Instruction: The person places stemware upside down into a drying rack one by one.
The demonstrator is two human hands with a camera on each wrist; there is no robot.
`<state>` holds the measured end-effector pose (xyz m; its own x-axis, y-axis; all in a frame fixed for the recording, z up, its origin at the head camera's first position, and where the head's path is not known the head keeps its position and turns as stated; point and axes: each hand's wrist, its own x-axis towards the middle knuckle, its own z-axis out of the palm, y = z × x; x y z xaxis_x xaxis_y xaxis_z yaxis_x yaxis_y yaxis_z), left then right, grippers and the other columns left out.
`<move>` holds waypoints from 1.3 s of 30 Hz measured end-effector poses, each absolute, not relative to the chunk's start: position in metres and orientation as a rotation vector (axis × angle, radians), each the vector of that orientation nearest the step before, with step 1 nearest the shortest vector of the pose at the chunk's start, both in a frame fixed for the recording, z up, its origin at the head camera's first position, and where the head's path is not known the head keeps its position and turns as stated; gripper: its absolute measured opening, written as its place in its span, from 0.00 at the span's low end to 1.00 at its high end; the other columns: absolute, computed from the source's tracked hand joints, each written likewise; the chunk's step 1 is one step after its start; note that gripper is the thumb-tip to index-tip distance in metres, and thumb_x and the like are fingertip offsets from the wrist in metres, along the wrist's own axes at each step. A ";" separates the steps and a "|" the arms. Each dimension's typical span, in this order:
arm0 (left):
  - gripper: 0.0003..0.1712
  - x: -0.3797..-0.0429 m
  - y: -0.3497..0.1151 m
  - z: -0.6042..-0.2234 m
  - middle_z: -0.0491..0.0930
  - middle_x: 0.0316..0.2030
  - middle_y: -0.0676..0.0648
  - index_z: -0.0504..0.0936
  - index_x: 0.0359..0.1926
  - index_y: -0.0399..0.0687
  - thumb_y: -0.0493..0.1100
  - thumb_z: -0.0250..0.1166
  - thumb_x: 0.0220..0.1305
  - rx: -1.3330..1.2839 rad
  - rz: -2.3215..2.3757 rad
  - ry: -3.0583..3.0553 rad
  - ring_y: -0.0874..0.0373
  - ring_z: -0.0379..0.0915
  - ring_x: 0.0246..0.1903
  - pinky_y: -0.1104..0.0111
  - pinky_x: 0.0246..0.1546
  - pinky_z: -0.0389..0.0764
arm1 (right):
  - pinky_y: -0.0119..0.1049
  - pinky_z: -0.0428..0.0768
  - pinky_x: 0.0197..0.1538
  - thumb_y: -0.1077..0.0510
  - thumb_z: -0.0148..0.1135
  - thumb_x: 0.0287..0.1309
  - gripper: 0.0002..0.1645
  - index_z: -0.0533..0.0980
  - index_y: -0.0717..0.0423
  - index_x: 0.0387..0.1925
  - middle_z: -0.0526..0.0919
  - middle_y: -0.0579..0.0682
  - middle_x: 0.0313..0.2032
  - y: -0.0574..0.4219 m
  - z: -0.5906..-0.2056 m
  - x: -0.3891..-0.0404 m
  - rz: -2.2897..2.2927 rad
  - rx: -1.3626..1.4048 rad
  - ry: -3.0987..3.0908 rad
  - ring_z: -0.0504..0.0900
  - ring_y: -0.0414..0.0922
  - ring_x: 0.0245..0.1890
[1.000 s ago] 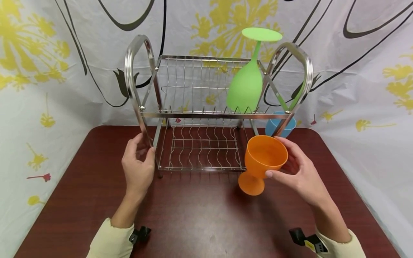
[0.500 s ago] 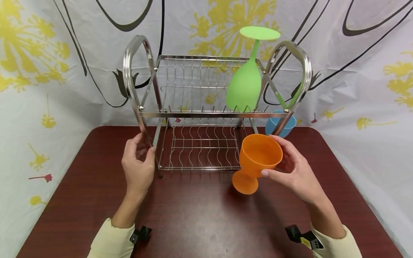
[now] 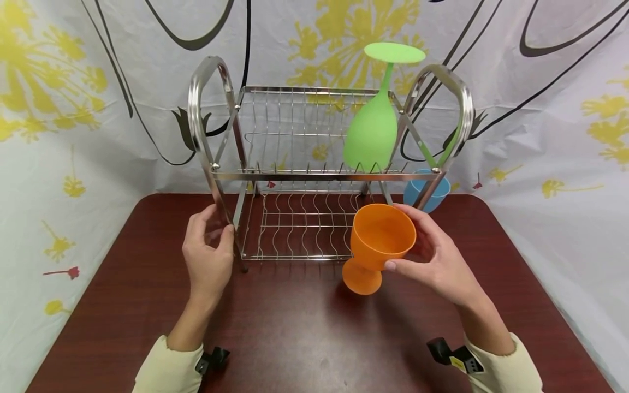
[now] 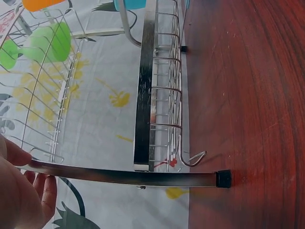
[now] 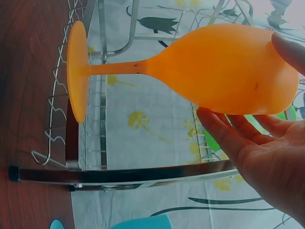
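Note:
My right hand grips an orange wine goblet by its bowl, thumb on the near side and fingers behind. The goblet is upright, its round foot in front of the lower right of the metal dish rack. In the right wrist view its stem and foot show whole. My left hand holds the rack's left front leg between thumb and fingers, also seen in the left wrist view. A green goblet stands upside down on the upper tier, at its right end.
A blue cup-shaped piece is behind the rack's right leg, partly hidden by it. The rack's lower wire tier sits low over the dark red table. A white patterned sheet hangs behind and at both sides.
My right hand has moved left with the orange goblet, across the front of the rack's lower right. The left hand keeps its hold on the rack leg.

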<state>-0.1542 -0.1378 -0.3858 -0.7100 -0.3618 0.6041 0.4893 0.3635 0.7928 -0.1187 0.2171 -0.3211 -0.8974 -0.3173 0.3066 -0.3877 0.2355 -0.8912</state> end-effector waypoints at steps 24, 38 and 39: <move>0.18 -0.146 -0.132 -0.373 0.78 0.40 0.39 0.78 0.52 0.31 0.24 0.59 0.60 -0.045 -1.484 -1.725 0.55 0.75 0.41 0.75 0.38 0.77 | 0.28 0.78 0.54 0.75 0.73 0.41 0.54 0.59 0.58 0.71 0.71 0.58 0.59 0.205 -0.316 -0.124 1.653 0.768 -2.394 0.75 0.47 0.56; 0.21 -0.130 -0.114 -0.365 0.78 0.37 0.43 0.73 0.56 0.30 0.27 0.59 0.61 -0.111 -1.546 -1.665 0.59 0.76 0.37 0.71 0.39 0.76 | 0.30 0.79 0.54 0.74 0.76 0.36 0.56 0.62 0.56 0.70 0.71 0.58 0.58 0.198 -0.315 -0.125 1.564 0.860 -2.373 0.74 0.48 0.55; 0.21 -0.130 -0.113 -0.364 0.78 0.37 0.42 0.73 0.56 0.30 0.27 0.59 0.61 -0.127 -1.543 -1.678 0.59 0.76 0.38 0.71 0.39 0.76 | 0.30 0.79 0.54 0.74 0.77 0.36 0.56 0.62 0.56 0.70 0.71 0.58 0.58 0.198 -0.316 -0.124 1.551 0.859 -2.373 0.74 0.48 0.55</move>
